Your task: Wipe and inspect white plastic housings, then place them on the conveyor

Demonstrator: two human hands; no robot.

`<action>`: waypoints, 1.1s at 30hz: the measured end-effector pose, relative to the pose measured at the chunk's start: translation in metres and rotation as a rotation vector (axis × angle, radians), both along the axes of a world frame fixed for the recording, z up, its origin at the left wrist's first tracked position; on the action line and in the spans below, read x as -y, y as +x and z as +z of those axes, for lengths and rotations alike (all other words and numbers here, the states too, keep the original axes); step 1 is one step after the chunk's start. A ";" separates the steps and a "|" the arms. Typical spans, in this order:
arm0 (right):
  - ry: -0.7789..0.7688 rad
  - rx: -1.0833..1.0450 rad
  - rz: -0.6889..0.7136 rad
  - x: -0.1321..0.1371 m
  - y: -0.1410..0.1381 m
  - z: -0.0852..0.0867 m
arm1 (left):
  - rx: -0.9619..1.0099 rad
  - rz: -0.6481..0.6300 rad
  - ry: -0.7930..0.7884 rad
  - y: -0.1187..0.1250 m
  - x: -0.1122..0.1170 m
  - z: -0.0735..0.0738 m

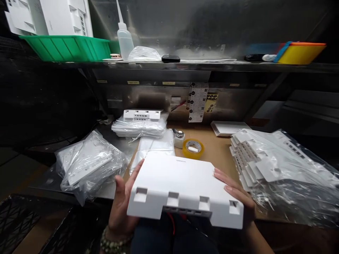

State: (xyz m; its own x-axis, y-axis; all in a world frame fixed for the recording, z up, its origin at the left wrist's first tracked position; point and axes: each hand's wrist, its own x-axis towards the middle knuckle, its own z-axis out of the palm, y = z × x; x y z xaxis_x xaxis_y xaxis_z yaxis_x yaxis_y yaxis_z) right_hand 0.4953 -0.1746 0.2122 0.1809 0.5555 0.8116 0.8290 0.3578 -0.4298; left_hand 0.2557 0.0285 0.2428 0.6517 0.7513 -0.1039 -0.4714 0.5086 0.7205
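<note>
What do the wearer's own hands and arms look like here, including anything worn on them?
The left hand and right hand are both ungloved. The left wrist carries a bracelet of small round beads, pale and darker mixed. The right forearm shows no sleeve or bracelet in the visible part. No cables or markings show on either hand.

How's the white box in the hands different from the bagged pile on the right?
The white box is bare, but the pile has clear plastic over it. There's one white box; the pile holds several pieces. The white box is in the left hand and right hand; the pile's on the table. Both are white.
</note>
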 end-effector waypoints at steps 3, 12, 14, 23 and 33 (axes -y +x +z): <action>0.010 0.112 -0.053 0.001 -0.003 0.000 | -0.092 -0.136 -0.157 -0.009 -0.011 -0.007; -0.164 -0.802 -0.195 0.006 -0.033 -0.026 | -0.286 0.174 -0.163 -0.038 -0.006 -0.048; -0.170 -0.930 -0.089 0.010 -0.044 -0.029 | -0.321 0.181 -0.183 -0.036 0.001 -0.041; -0.177 -1.054 -0.049 0.016 -0.065 -0.029 | -0.327 -0.046 -0.389 -0.017 0.009 -0.008; -0.200 -1.100 0.014 0.014 -0.065 -0.025 | -0.130 -0.189 -0.387 -0.036 -0.021 -0.053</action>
